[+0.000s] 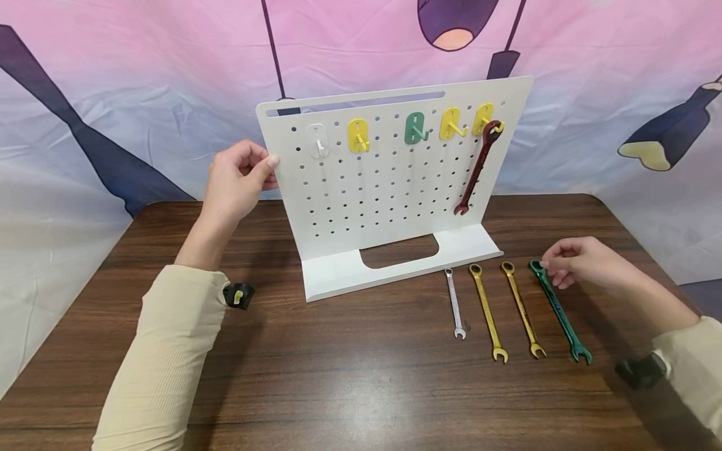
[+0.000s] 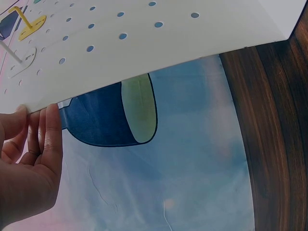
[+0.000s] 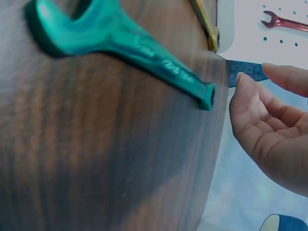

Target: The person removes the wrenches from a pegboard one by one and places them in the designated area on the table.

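The green wrench (image 1: 560,311) lies flat on the table (image 1: 338,376), its ring end directly under the fingertips of the right hand (image 1: 581,262) and its open end pointing back toward the person. The ring end is reached for with loosely curled fingers; in the head view the fingertips appear to touch it, but in the right wrist view a small gap is seen between the fingers (image 3: 255,103) and the wrench tip, so contact cannot be told for certain. Nothing is yet gripped by that hand. To the left of the right hand, two yellow wrenches (image 1: 488,312) (image 1: 523,309) and a small silver wrench (image 1: 454,303) are laid side by side, apart from one another.

The white pegboard stand (image 1: 389,181) is steadied at its left edge by the left hand (image 1: 237,181), thumb and fingers pinched over the rim. On the board a dark red wrench (image 1: 478,168) is hung from the rightmost yellow hook (image 1: 484,119), far from the left hand. A green hook (image 1: 416,128), two further yellow hooks (image 1: 452,123) (image 1: 358,135) and a white hook (image 1: 318,140) are left bare, the white one nearest the left hand.

The step in hand is judged to be the pick-up of the green wrench. A firm pinch on the ring end would be called for next, then a lift toward the matching green hook while the board is held.
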The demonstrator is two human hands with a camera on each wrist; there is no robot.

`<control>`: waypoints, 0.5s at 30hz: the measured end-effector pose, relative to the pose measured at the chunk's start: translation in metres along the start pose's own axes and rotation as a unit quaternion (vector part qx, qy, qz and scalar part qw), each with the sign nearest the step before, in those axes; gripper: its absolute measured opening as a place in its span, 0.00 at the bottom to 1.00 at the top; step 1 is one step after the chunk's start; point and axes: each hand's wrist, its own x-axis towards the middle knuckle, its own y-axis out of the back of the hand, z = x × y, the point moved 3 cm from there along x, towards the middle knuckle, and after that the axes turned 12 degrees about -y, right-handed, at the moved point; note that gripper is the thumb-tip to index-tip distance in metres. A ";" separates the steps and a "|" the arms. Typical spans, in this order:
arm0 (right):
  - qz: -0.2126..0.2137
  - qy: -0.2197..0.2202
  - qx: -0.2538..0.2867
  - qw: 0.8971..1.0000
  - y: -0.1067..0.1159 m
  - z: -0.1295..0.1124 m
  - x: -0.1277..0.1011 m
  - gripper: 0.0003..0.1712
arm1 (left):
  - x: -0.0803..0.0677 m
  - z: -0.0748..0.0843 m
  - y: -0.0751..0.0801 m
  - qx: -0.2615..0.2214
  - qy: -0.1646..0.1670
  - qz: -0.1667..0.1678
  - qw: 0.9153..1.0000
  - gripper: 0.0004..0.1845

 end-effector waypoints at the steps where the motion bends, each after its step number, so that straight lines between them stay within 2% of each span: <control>1: 0.002 0.001 0.001 1.000 0.000 -0.002 0.000 0.16 | 0.000 0.000 0.000 0.000 0.000 0.000 1.000 0.09; 15: 0.014 0.044 -0.007 0.999 0.004 -0.033 0.002 0.18 | 0.000 -0.001 0.001 0.001 0.002 -0.003 1.000 0.10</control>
